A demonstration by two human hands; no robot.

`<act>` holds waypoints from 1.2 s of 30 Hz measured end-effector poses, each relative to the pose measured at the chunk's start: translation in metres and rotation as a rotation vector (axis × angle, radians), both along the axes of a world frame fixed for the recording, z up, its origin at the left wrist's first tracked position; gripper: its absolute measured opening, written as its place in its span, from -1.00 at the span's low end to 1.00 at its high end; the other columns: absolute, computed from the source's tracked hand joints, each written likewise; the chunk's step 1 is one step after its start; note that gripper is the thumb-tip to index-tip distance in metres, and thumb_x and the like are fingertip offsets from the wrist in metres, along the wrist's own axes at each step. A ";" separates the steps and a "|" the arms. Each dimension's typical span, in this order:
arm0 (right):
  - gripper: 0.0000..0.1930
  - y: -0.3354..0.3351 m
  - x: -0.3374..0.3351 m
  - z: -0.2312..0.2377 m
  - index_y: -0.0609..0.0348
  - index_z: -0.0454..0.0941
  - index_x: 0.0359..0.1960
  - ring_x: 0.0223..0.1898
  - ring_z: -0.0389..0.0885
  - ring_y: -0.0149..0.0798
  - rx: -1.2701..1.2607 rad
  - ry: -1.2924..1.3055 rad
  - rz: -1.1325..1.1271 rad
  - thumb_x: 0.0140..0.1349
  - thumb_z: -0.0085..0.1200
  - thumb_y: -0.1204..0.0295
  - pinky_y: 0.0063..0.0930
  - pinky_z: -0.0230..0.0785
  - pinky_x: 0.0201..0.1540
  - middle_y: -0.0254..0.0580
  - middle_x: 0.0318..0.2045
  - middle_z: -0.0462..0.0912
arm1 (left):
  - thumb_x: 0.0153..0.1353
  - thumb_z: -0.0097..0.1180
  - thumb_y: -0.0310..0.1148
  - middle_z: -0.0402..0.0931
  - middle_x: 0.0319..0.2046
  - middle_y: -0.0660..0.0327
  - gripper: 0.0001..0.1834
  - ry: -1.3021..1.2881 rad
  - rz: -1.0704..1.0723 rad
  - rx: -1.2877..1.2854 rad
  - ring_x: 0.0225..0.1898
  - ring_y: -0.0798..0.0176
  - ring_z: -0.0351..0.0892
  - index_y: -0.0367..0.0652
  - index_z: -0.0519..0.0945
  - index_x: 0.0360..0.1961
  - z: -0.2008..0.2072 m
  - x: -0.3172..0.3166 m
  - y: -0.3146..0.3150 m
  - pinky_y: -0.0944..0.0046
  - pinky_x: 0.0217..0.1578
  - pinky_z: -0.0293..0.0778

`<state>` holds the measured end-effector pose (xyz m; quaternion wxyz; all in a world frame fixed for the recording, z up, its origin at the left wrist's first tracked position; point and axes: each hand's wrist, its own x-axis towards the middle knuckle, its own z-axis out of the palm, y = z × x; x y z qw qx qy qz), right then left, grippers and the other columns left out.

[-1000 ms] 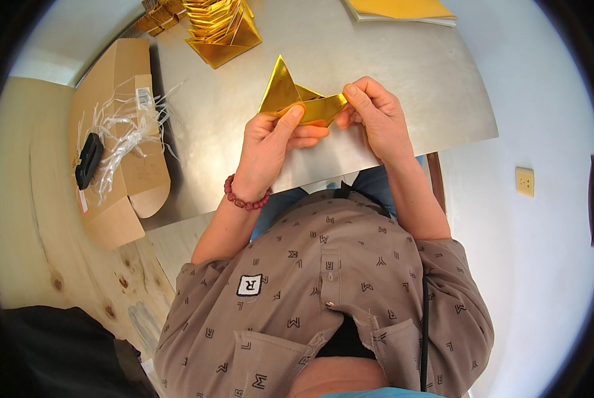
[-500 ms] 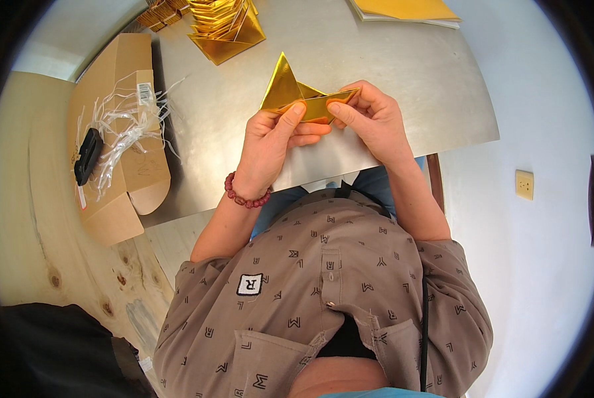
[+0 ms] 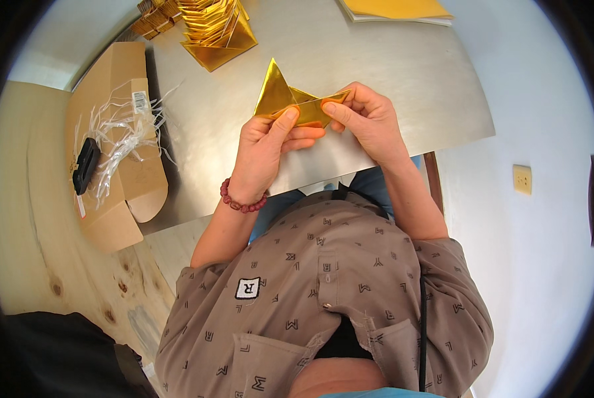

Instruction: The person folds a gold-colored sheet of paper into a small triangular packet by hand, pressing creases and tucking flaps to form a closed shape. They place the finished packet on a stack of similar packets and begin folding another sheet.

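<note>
A shiny gold sheet of folded paper (image 3: 273, 91) is held between both my hands, above the near part of the metal table. My left hand (image 3: 268, 138) pinches its left side, thumb on top and fingers beneath; a pointed flap stands up above that thumb. On the other side, my right hand (image 3: 370, 123) grips the right tip between thumb and curled fingers. The lower edge of the paper is partly hidden by the thumbs. A red bead bracelet (image 3: 242, 205) circles my left wrist.
Stacked folded gold papers (image 3: 220, 43) stand at the far left of the metal table (image 3: 390, 60), beside bundled pieces (image 3: 156, 20). Yellow sheets (image 3: 396, 8) lie at the far right. An opened cardboard box (image 3: 141, 192) on the left carries clear plastic strips (image 3: 121, 149) and a black object (image 3: 86, 166).
The whole view has shifted slightly, so the table things sit a little lower and further left. Both hands keep their pinch on the gold paper, whose shape looks nearly the same.
</note>
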<state>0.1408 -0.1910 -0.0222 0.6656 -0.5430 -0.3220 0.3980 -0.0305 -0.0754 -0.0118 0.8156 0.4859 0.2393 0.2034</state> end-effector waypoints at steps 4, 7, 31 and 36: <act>-0.83 0.000 0.001 0.000 0.21 0.63 -0.28 -0.44 0.53 -0.61 0.003 0.009 0.014 0.40 0.31 0.39 -0.68 0.38 -0.38 -0.43 -0.42 0.67 | 0.60 -0.01 -0.31 0.74 -0.08 0.02 -0.66 -0.009 -0.004 -0.011 -0.13 0.19 0.81 -0.36 0.60 0.14 -0.001 -0.001 0.000 0.35 -0.15 0.74; -0.84 -0.001 0.001 0.000 0.20 0.63 -0.28 -0.45 0.54 -0.60 0.032 0.019 -0.026 0.41 0.29 0.39 -0.66 0.38 -0.38 -0.43 -0.44 0.66 | 0.59 0.02 -0.28 0.73 -0.07 0.05 -0.66 -0.003 -0.011 -0.007 -0.13 0.17 0.81 -0.34 0.60 0.15 -0.002 -0.002 0.002 0.32 -0.15 0.74; -0.85 -0.006 0.006 -0.004 0.22 0.67 -0.18 -0.36 0.63 -0.53 0.061 0.016 -0.035 0.46 0.22 0.38 -0.60 0.49 -0.24 -0.37 -0.40 0.69 | 0.59 0.03 -0.25 0.72 -0.06 0.00 -0.64 -0.010 -0.021 0.029 -0.13 0.14 0.81 -0.34 0.58 0.16 -0.005 -0.004 0.003 0.30 -0.14 0.74; -0.85 -0.006 0.007 -0.006 0.20 0.64 -0.23 -0.36 0.61 -0.52 0.090 0.034 -0.017 0.47 0.19 0.37 -0.58 0.48 -0.21 -0.37 -0.41 0.67 | 0.59 0.02 -0.26 0.72 -0.05 -0.01 -0.64 0.011 -0.023 0.039 -0.13 0.15 0.81 -0.34 0.58 0.17 -0.003 -0.005 0.001 0.31 -0.14 0.73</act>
